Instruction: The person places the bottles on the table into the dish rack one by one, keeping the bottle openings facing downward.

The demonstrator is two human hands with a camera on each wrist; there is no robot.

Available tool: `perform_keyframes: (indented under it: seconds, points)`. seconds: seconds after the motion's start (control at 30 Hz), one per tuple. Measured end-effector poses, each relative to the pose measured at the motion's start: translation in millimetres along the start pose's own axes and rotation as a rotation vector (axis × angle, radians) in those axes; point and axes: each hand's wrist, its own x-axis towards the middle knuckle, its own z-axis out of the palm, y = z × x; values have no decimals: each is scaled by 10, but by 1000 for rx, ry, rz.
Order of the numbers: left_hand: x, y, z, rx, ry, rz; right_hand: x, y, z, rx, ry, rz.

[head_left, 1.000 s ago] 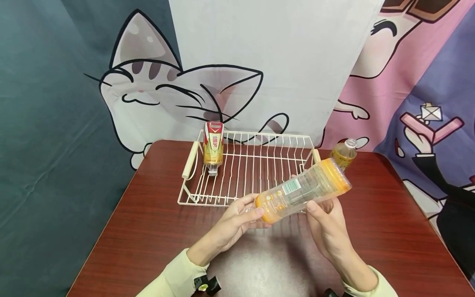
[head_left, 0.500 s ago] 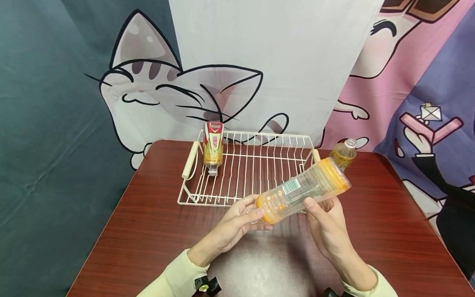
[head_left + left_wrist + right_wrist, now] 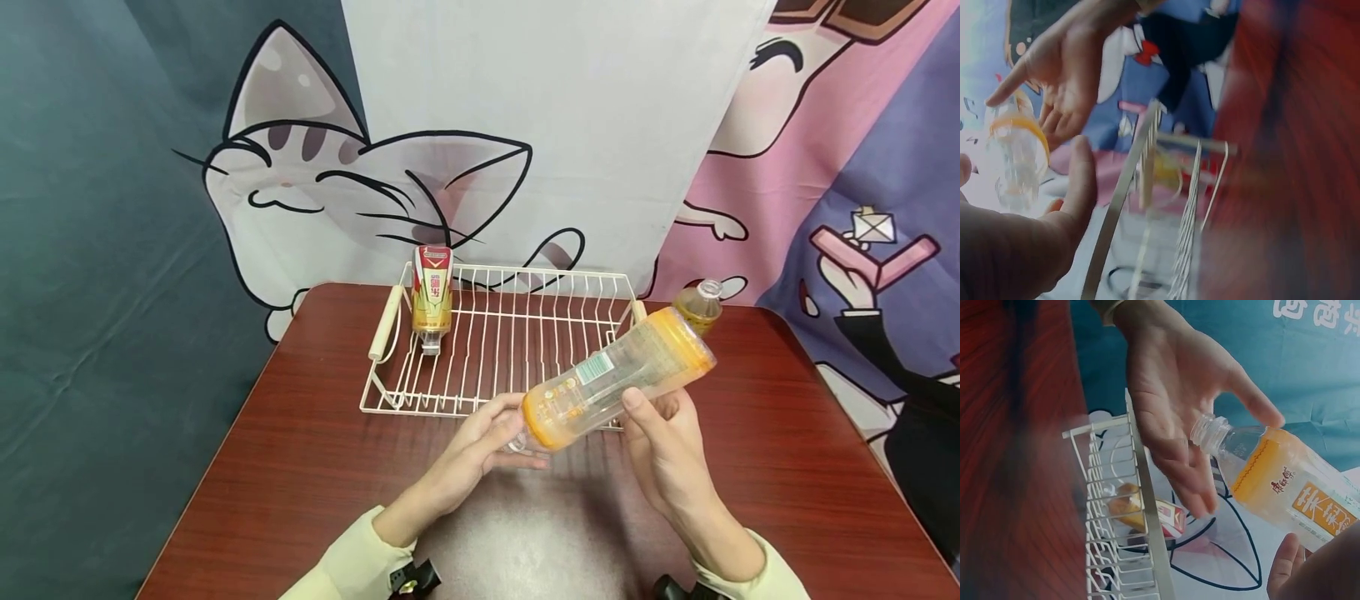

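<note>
A clear plastic bottle (image 3: pixel 618 379) with orange bands on its label is held aslant in the air, its capless neck towards the lower left. My right hand (image 3: pixel 669 467) grips it near the base, thumb on the near side and fingers behind. Beside the neck is my left hand (image 3: pixel 471 450), its fingers stretched out under the mouth. In the right wrist view the left hand (image 3: pixel 1172 394) shows its palm, with the thumb at the bottle's shoulder and the neck (image 3: pixel 1210 433) in front of the fingers.
Behind the hands, a white wire rack (image 3: pixel 525 333) stands on the red-brown table (image 3: pixel 285 467). A red and yellow bottle (image 3: pixel 432 292) lies at its left end, neck towards me. Another bottle (image 3: pixel 699 305) with a yellow label stands right of the rack, partly hidden.
The left thumb has drawn back from the orange band and its fingers have loosened about the neck. The bottle has shifted slightly up and right with the right hand.
</note>
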Motion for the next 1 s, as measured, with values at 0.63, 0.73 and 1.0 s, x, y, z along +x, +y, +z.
perform_keyframes:
  seconds: [0.63,0.73,1.0]
  points:
    - [-316,241,-614,902,620,411,204,-138,33,-76,74,-2]
    - [-346,230,-731,1056,684,448,236,-155,41,-104,70,7]
    - [-434,219,-997,1298,761,319,321,-177,82,-120,72,18]
